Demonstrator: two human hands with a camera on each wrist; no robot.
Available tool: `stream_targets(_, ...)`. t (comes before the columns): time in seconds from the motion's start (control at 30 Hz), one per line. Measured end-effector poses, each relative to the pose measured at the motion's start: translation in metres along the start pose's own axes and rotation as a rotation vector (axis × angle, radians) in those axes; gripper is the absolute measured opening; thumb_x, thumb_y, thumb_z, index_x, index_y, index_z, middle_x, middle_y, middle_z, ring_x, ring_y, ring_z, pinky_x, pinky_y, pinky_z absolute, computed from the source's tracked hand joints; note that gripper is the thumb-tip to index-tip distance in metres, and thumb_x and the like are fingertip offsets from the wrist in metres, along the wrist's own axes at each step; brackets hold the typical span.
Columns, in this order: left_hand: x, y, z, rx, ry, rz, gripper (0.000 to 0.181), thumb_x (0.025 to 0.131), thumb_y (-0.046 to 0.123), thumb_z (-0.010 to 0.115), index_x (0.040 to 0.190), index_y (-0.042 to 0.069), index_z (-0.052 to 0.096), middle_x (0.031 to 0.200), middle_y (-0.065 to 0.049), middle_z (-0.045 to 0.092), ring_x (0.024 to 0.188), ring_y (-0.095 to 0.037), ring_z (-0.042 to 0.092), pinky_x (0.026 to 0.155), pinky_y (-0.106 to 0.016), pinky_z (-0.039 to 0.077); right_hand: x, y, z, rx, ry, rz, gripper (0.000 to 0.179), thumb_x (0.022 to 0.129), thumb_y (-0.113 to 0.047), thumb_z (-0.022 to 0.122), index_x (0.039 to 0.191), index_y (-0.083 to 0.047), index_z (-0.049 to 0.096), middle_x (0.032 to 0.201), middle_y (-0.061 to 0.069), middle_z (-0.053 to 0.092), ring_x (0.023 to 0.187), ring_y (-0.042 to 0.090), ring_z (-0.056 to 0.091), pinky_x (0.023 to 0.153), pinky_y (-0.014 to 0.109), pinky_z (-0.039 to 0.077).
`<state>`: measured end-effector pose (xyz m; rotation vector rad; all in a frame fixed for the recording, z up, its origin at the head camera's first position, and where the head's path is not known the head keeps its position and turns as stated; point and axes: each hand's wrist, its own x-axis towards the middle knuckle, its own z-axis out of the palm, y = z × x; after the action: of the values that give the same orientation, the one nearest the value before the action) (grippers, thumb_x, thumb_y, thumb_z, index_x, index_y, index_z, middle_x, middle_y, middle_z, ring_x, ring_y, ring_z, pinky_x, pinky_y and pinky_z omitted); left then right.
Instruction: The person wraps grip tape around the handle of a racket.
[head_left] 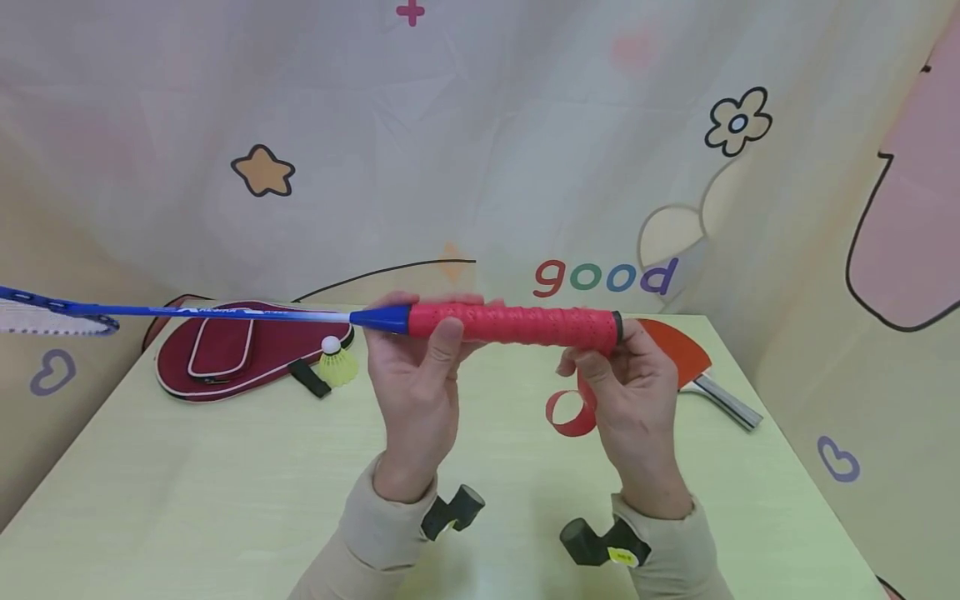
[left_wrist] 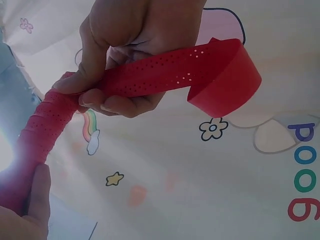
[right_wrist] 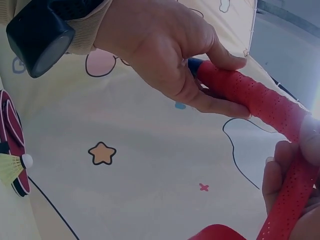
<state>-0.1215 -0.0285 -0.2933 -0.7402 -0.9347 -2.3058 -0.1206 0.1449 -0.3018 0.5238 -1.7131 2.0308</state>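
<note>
A blue badminton racket (head_left: 247, 314) is held level in the air, its handle wrapped in red perforated grip tape (head_left: 525, 325). My left hand (head_left: 416, 383) grips the handle near the blue cone, thumb along the front. At the butt end, my right hand (head_left: 637, 392) pinches the tape against the handle. From its fingers a loose tape tail (head_left: 573, 414) hangs in a curl; the left wrist view shows the perforated strip (left_wrist: 150, 75) running out of the right hand into a wide loop. The racket's head is mostly cut off at the left edge.
On the table (head_left: 225, 483), a maroon racket bag (head_left: 262, 358) lies at the back left, beside a yellow shuttlecock (head_left: 337, 364) and a small black strip (head_left: 309, 378). A red table tennis paddle (head_left: 675, 346) lies at the right, partly behind my right hand. A printed curtain (head_left: 480, 150) stands behind.
</note>
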Motion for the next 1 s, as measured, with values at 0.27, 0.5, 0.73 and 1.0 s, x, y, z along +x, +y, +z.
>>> stream_targets(0.27, -0.0011, 0.0007, -0.0015, 0.055, 0.074, -0.058, 0.052, 0.084, 0.027, 0.075, 0.118, 0.011, 0.039, 0.106, -0.01, 0.058, 0.098, -0.025, 0.063, 0.078, -0.04, 0.058, -0.0001, 0.0037, -0.0025, 0.045, -0.055, 0.001, 0.028, 0.093, -0.011, 0.066, 0.119, -0.004, 0.059, 0.086, 0.009, 0.065, 0.074, 0.02, 0.066, 0.075, 0.031, 0.057)
stream_targets(0.5, -0.0005, 0.0, -0.0012, -0.01, 0.004, -0.081, 0.051, 0.09, 0.017, 0.071, 0.125, 0.011, 0.034, 0.113, -0.016, 0.06, 0.105, -0.033, 0.063, 0.09, -0.046, 0.053, -0.0013, 0.0021, -0.0007, 0.092, -0.014, 0.012, 0.019, 0.094, -0.01, 0.065, 0.11, -0.004, 0.061, 0.082, 0.009, 0.065, 0.073, 0.019, 0.065, 0.074, 0.03, 0.058)
stream_targets(0.73, 0.0005, -0.0004, 0.0004, -0.046, -0.017, -0.042, 0.045, 0.093, 0.003, 0.063, 0.126, 0.01, 0.033, 0.112, -0.018, 0.062, 0.101, -0.037, 0.066, 0.089, -0.049, 0.051, 0.0002, 0.0014, -0.0043, 0.083, -0.059, 0.055, 0.021, 0.094, -0.008, 0.064, 0.115, -0.003, 0.062, 0.083, 0.008, 0.066, 0.074, 0.02, 0.066, 0.077, 0.032, 0.057)
stream_targets(1.0, -0.0012, -0.0013, -0.0002, -0.028, 0.036, -0.054, 0.046, 0.09, 0.014, 0.07, 0.12, 0.01, 0.036, 0.108, -0.015, 0.063, 0.096, -0.028, 0.067, 0.08, -0.041, 0.057, -0.0007, 0.0048, -0.0042, 0.147, -0.101, 0.012, 0.026, 0.092, -0.009, 0.066, 0.116, -0.002, 0.06, 0.083, 0.008, 0.065, 0.073, 0.019, 0.064, 0.074, 0.03, 0.056)
